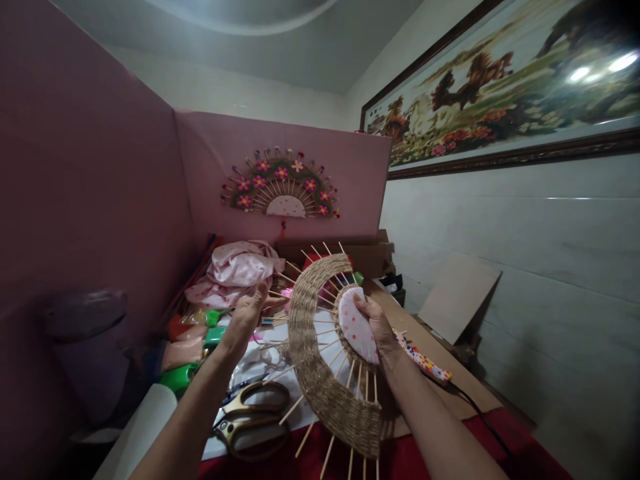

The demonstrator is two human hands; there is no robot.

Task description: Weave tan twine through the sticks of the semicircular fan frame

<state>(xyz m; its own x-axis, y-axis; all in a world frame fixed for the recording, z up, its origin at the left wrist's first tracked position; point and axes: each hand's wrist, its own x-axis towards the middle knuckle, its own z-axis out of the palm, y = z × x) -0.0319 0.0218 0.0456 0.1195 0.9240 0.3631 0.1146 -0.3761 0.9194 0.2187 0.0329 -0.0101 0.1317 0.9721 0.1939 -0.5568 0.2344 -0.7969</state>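
Observation:
A half-round fan (306,320) of thin wooden sticks, woven through with a wide band of brown cord, is held up in front of me, turned on its side. White cloth with pink dots (356,323) covers its inner half circle. My right hand (376,320) grips that cloth-covered centre, thumb on the front. At the fan's left edge, my left hand (253,310) has its fingers stretched out beside the stick ends; whether it touches them I cannot tell. Large bronze-handled scissors (255,413) lie below the fan.
A finished-looking fan with pink flowers (283,183) hangs on the pink panel (200,160). Pink dotted cloth (237,270) and colourful packets (185,353) lie left. A flower-patterned tool with a cord (425,360) rests on cardboard (455,393) to the right. A plastic bin (90,353) stands far left.

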